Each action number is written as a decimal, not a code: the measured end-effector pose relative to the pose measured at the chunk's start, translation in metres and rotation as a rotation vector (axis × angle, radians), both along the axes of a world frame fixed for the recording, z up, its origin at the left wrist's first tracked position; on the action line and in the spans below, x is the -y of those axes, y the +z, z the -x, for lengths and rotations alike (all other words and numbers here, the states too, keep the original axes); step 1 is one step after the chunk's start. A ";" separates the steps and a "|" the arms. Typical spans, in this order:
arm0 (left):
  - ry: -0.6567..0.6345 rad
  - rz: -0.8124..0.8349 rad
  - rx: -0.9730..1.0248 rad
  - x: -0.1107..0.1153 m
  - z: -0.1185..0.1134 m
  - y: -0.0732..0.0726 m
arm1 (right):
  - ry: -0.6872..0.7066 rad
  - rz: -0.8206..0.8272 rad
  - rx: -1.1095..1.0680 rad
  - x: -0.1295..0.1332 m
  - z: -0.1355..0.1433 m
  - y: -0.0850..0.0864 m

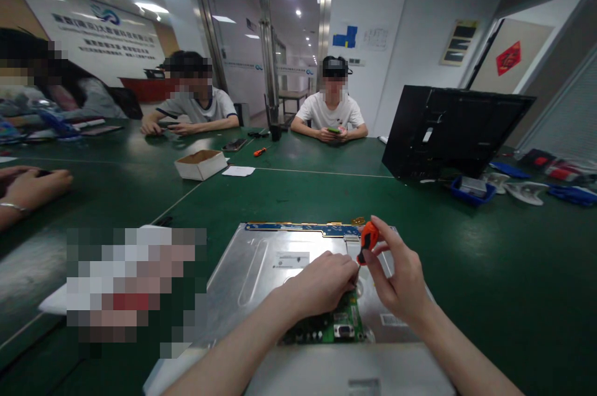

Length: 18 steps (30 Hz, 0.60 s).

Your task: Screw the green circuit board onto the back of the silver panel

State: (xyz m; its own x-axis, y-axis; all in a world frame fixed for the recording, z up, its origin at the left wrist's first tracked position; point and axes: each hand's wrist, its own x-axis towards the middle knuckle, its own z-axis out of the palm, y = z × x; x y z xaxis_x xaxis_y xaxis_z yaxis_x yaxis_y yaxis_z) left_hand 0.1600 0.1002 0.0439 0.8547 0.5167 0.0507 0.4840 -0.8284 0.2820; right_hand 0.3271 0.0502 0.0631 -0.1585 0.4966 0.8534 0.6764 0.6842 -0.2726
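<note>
My right hand (398, 271) pinches the orange and black handle of a screwdriver (368, 240), which tilts down toward a metal panel. Its thin shaft runs to the fingers of my left hand (321, 281), and the tip is hidden there. The left fingers are curled closed near the shaft; what they hold is out of sight. Under my hands lies the silver back of a display panel (252, 271), with a green circuit board (347, 321) partly covered by my left hand. A narrow blue circuit strip (289, 229) runs along the panel's far edge.
On the green table (298, 197) stand a white cardboard box (200, 166) and a black monitor (452, 132). Another orange screwdriver (260, 151), a phone (234, 145) and a blue tray (473, 191) lie farther off. Several people sit around; a co-worker's hand (40, 191) is at left.
</note>
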 end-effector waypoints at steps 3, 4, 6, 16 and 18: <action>-0.010 0.018 0.014 -0.001 0.000 0.000 | 0.010 -0.019 -0.008 -0.001 0.001 0.001; -0.014 0.021 0.021 -0.001 0.001 -0.001 | 0.011 -0.026 -0.009 -0.001 0.002 0.002; -0.023 0.028 0.035 -0.002 0.001 -0.002 | 0.011 -0.037 -0.012 -0.002 0.002 0.002; -0.021 0.042 0.062 -0.002 0.002 -0.002 | 0.010 -0.051 -0.014 -0.005 0.001 0.000; -0.020 0.039 0.058 -0.001 0.002 -0.001 | 0.006 -0.051 -0.019 -0.005 0.001 0.000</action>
